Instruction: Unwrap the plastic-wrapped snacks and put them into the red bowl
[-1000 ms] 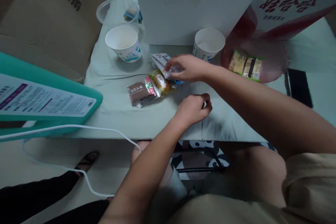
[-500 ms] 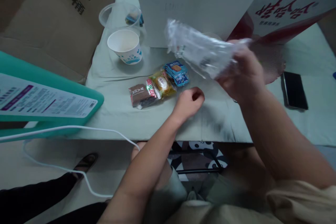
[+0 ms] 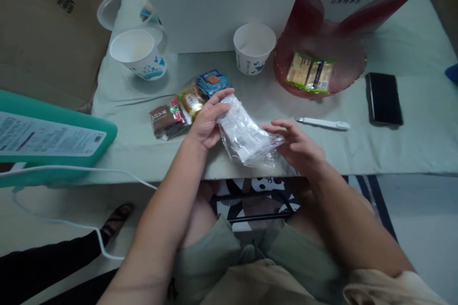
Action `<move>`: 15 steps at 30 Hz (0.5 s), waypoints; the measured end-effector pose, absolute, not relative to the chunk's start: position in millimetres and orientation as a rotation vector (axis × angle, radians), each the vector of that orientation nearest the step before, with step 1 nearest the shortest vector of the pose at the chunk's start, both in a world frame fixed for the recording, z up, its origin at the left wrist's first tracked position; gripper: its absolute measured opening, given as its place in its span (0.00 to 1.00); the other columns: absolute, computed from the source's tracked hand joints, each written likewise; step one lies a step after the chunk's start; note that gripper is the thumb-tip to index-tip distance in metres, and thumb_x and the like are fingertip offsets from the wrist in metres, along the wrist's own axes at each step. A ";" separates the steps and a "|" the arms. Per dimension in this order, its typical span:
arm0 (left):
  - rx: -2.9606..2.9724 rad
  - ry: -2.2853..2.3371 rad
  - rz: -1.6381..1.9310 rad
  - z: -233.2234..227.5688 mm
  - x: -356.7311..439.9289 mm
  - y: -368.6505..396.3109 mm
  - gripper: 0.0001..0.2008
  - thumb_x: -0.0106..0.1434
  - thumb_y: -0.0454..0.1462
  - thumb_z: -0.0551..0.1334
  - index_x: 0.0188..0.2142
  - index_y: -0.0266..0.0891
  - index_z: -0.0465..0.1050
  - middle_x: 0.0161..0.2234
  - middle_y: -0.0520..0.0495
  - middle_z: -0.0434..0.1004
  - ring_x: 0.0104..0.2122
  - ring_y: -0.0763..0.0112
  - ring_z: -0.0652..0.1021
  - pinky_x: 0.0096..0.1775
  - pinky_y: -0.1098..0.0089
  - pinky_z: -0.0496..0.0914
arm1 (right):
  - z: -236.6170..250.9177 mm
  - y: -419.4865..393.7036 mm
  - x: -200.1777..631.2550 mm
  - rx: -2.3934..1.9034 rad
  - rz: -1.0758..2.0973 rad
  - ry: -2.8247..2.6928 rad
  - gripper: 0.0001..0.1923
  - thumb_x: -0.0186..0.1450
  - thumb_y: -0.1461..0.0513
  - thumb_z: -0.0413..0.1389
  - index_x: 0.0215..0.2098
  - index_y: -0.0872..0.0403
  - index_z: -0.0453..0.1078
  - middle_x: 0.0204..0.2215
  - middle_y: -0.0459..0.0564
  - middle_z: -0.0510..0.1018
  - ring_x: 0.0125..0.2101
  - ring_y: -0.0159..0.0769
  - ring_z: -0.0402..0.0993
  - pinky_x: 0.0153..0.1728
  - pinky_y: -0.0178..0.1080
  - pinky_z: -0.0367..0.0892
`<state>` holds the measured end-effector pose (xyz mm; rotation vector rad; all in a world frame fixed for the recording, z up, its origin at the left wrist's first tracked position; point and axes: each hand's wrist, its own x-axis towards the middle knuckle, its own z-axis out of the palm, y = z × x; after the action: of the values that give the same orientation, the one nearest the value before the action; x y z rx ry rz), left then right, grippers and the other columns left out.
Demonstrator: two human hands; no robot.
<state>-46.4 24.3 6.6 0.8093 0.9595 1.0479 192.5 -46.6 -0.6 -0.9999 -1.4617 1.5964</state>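
Position of the clear plastic packet (image 3: 240, 134) and surrounding items

From where I stand, the left hand (image 3: 210, 120) grips the far left end of the clear plastic packet, thumb on top. The right hand (image 3: 299, 148) is partly curled at the opposite end, fingers at the loose film; I cannot tell whether they pinch it. The clear plastic packet is tilted between the hands, over the front part of the table (image 3: 425, 128).

Just beyond the left hand, three packets lie in a slanting row: a blue packet (image 3: 212, 81), a yellow packet (image 3: 192, 101) and, nearest the front edge, a brown packet (image 3: 165, 119).

To the right of the right hand, a white cutter (image 3: 325, 124) lies flat. Farther right is a black phone (image 3: 385, 99).

Behind the hands stands a white paper cup (image 3: 249, 64); a second paper cup (image 3: 147, 67) stands to the left, near a transparent tub (image 3: 111, 12). A pink dish (image 3: 350, 72) holds yellow-green packets (image 3: 309, 72).

At the rear are a white box (image 3: 222, 7) and a red-and-white carton (image 3: 348, 14). On the far left, a green jug (image 3: 103, 128) is in front of a cardboard box (image 3: 46, 52).
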 end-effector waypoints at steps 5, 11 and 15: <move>0.671 0.977 0.916 8.3 -41.1 19.9 0.23 0.49 0.36 0.71 0.45 0.44 0.71 0.31 0.52 0.76 0.28 0.72 0.77 0.29 0.71 0.74 | -12.0 -47.1 200.3 -0.914 0.990 -1.956 0.35 0.62 0.54 0.65 0.66 0.40 0.62 0.72 0.54 0.58 0.71 0.50 0.56 0.67 0.58 0.60; 0.731 1.087 0.954 2.3 -12.7 18.8 0.24 0.50 0.35 0.72 0.42 0.45 0.62 0.28 0.56 0.73 0.22 0.75 0.74 0.26 0.72 0.71 | -11.5 -42.1 198.1 -0.835 0.985 -1.957 0.13 0.66 0.53 0.62 0.48 0.40 0.80 0.64 0.49 0.71 0.63 0.46 0.69 0.63 0.55 0.66; 0.923 1.173 1.046 -8.5 -5.4 19.0 0.21 0.53 0.40 0.71 0.42 0.45 0.64 0.30 0.54 0.73 0.26 0.72 0.74 0.30 0.71 0.70 | -7.9 -38.6 198.3 -0.877 1.032 -1.935 0.07 0.65 0.54 0.62 0.39 0.42 0.83 0.55 0.49 0.78 0.55 0.44 0.75 0.56 0.53 0.72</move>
<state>-5.4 19.0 -8.5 0.9230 1.1731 1.0456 198.3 -38.6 -7.9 -0.8773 -1.9349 1.0315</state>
